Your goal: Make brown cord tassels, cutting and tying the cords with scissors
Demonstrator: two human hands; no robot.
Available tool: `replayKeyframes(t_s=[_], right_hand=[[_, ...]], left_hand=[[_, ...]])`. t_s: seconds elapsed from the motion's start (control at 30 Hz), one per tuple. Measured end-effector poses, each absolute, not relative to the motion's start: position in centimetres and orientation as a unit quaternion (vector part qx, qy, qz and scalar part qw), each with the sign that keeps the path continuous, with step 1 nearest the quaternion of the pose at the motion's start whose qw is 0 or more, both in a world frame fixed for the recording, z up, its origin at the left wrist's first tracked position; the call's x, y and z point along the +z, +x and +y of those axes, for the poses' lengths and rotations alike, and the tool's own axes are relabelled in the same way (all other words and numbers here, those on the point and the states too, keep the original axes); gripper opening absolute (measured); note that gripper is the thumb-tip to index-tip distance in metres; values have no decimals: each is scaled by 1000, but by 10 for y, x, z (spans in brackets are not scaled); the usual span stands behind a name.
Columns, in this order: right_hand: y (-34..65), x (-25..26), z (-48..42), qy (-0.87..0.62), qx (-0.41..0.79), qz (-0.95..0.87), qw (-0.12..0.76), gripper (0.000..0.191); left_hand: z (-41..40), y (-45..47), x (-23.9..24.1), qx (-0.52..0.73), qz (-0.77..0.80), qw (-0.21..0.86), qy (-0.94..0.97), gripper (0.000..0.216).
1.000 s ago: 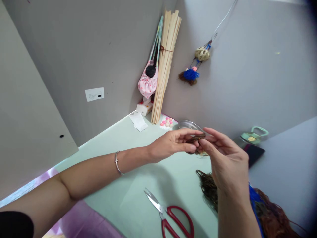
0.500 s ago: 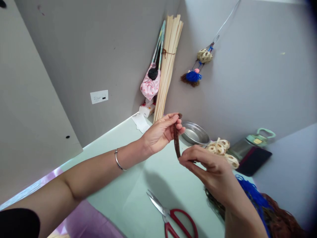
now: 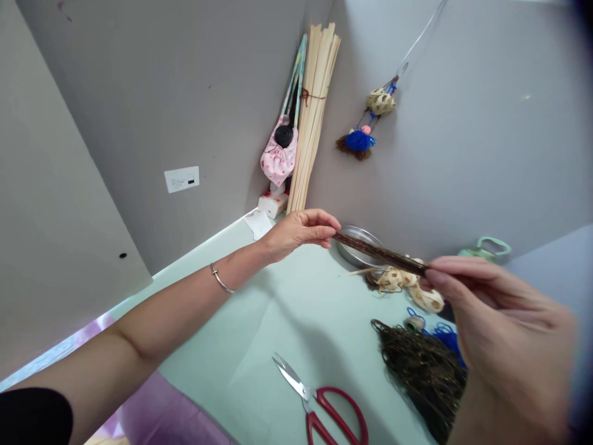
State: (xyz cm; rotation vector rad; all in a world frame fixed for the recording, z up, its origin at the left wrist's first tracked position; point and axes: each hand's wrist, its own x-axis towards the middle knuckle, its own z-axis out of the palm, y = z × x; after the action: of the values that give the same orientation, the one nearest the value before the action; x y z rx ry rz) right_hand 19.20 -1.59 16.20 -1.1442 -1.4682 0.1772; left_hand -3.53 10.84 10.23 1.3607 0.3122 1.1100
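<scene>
Brown cord (image 3: 377,251) stretches above the green table (image 3: 287,309), pinched at both ends, I judge, to pull it straight. Nearest, my right hand (image 3: 504,334) closes thumb and fingertips on one end, with scissors (image 3: 324,402) and a dark tassel (image 3: 421,364) lying below. Farther off, my left hand (image 3: 301,232) nips the other end, near the metal bowl (image 3: 348,254) and the bamboo strips (image 3: 315,111) in the corner.

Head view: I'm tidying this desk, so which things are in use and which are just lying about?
In use: brown cord, held taut between left hand and right hand.
Lying about: scissors, metal bowl, woven balls, dark tassel, blue thread, bundle of strips.
</scene>
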Motion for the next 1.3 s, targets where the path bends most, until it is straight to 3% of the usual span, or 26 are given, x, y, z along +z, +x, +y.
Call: replayKeyframes(t_s=[0.3, 0.47, 0.53, 0.67, 0.77, 0.87, 0.97, 1.1, 1.3], right_hand=[[194, 163, -16, -521, 93, -593, 607, 6], [193, 159, -10, -496, 98, -575, 644, 8], [192, 157, -7, -498, 94, -585, 633, 9], [188, 151, -1, -479, 129, -656, 569, 7], [183, 147, 0, -424, 173, -736, 499, 8], [178, 145, -2, -402, 196, -758, 475, 11], [173, 145, -2, -432, 217, -707, 516, 9], [173, 142, 1, -436, 269, -644, 568, 28], [174, 141, 0, -455, 327, -634, 532, 32]], left_hand=[[94, -46, 115, 482, 174, 497, 701, 19], [88, -49, 124, 484, 207, 403, 748, 28], [86, -46, 127, 500, 184, 454, 714, 27], [79, -37, 130, 481, 39, 687, 543, 27], [72, -31, 130, 477, 1, 770, 424, 29], [68, -25, 128, 487, 39, 761, 426, 29], [66, -21, 125, 462, 77, 714, 520, 21], [61, -17, 122, 414, 63, 682, 600, 16], [57, -12, 116, 408, 69, 686, 599, 25]])
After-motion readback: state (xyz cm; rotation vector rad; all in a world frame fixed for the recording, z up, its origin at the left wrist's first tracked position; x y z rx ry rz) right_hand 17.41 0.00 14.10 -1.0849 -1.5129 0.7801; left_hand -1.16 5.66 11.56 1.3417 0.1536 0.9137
